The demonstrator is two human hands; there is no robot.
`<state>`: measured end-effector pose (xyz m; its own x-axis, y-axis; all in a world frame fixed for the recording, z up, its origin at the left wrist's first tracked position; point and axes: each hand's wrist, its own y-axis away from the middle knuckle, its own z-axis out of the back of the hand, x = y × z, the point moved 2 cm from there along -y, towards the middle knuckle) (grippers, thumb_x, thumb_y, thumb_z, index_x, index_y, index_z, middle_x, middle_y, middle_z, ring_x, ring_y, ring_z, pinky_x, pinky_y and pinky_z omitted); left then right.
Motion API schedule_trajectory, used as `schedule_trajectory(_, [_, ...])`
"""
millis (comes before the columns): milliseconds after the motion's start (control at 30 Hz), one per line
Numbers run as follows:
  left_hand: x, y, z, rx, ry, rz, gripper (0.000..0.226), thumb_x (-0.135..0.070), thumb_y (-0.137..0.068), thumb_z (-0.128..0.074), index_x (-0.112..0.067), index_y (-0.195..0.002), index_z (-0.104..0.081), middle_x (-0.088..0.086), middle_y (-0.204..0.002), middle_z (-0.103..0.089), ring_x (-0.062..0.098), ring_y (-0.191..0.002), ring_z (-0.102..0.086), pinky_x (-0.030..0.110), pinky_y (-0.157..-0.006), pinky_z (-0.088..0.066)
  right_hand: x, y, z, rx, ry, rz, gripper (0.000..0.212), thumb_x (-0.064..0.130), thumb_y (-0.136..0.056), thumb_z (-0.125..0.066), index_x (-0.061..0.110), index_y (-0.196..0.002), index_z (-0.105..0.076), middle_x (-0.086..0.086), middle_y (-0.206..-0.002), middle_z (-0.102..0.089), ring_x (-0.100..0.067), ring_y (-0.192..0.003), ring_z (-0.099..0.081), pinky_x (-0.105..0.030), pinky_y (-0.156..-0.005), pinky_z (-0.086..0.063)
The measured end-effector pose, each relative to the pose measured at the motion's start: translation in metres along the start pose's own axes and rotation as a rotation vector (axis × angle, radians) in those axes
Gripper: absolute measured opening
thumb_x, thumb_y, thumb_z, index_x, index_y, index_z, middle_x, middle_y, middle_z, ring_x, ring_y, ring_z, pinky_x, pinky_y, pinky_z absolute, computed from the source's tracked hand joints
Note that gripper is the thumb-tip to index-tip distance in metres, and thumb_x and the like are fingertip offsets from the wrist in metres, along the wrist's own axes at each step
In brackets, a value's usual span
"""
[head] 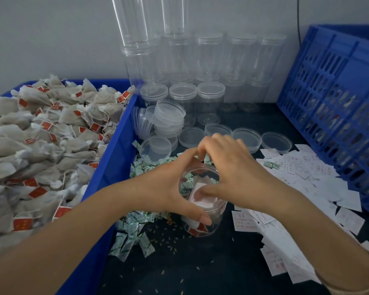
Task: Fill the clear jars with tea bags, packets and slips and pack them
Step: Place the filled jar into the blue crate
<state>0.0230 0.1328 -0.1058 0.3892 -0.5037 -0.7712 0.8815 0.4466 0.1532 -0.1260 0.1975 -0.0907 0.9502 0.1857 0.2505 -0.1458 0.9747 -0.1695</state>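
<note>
Both forearms are bare right to the edge of the view. The right wrist wears a thin, smooth, pale-gold metal bangle [339,288], a plain narrow band. On the left hand [168,186] the thumbnail is short, rounded and slightly glossy. The nails of the right hand [232,167] are too blurred to tell.

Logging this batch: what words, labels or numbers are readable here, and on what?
No text is legible in this view.
Print on the red tags of the tea bags: too small to read.
Print on the green-and-white packets: blurred.
Red print on the white slips: blurred.
Pink print on the slip inside the clear jar: blurred.
</note>
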Motion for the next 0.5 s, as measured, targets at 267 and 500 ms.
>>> schedule_trajectory(267, [-0.023,0.001,-0.001,-0.055,-0.057,0.008,0.092,-0.052,-0.053,-0.088,-0.046,-0.13,-0.038,-0.032,-0.124,-0.051,-0.012,-0.116,-0.048,0.024,-0.101,-0.043,-0.022,0.021,0.047,0.043,-0.472,-0.13,0.063,0.084,-0.069,-0.047,0.043,-0.117,-0.056,0.024,-0.107,-0.055,0.002,-0.085,-0.059,-0.019,-0.069,-0.046])
schedule_trajectory(500, [-0.101,-0.031,-0.013,-0.322,0.14,-0.296,0.099,-0.052,-0.05,-0.088,-0.049,-0.129,-0.028,-0.029,-0.126,-0.052,-0.006,-0.117,-0.053,0.019,-0.09,-0.05,-0.031,0.051,0.111,-0.112,-0.011,-0.074,0.089,0.096,-0.062,-0.037,0.05,-0.139,-0.034,0.028,-0.117,-0.047,0.006,-0.106,-0.051,-0.023,-0.088,-0.046])
